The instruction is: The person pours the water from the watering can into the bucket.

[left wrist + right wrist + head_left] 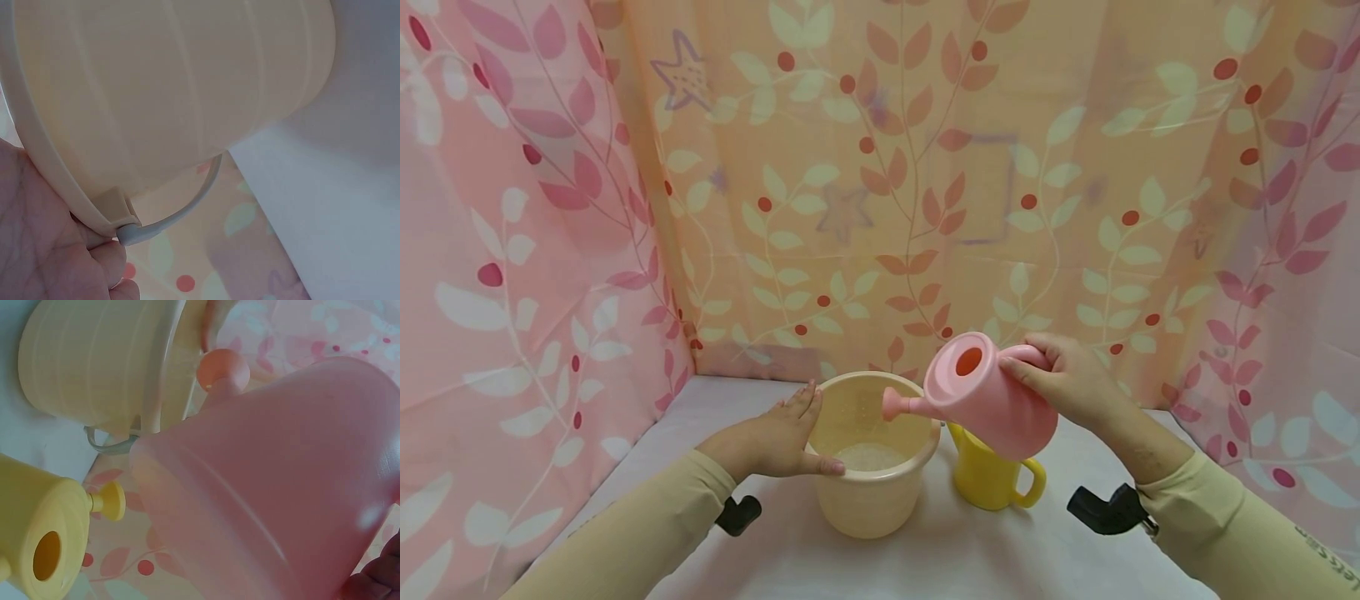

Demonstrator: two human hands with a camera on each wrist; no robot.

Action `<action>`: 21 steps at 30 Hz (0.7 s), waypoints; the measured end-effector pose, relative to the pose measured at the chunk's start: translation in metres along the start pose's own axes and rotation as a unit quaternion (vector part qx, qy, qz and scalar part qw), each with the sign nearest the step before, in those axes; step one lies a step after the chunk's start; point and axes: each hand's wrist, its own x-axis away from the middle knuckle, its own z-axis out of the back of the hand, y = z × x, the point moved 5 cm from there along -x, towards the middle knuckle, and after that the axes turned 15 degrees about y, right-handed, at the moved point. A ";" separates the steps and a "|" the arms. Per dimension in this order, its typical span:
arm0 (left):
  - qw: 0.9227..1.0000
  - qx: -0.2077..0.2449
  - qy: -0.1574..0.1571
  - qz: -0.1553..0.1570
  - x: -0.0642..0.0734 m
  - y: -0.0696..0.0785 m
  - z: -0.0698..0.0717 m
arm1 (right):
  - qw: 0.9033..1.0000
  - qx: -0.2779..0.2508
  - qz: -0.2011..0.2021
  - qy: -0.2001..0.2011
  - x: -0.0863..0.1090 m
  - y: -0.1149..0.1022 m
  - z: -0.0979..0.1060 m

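Head view, clock faces as you see them from above: your left hand (pixel 771 442) rests at 9 o'clock on the rim of the cream bucket (pixel 868 504), thumb spread from the fingers and laid along the rim toward 7. Your right hand (pixel 1071 379) curls round the handle of the pink watering can (pixel 992 421), held tilted at the bucket's 2 o'clock. Its sprinkler head (pixel 892 404) points to 9, over the bucket's mouth. The yellow watering can (pixel 981 479) stands upright on the white table (pixel 1000 558) at the bucket's 3 o'clock, handle toward 4. A pale patch on the bucket's floor may be water; the view is too poor to confirm.
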 end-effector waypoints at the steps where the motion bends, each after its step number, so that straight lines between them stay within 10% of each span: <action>1: 1.000 0.000 0.000 0.000 0.000 0.000 0.000 | 1.000 0.001 0.000 0.000 0.000 0.000 0.000; 21: 1.000 -0.002 0.006 -0.003 -0.001 0.001 0.001 | 1.000 0.010 0.000 -0.001 0.000 0.000 -0.001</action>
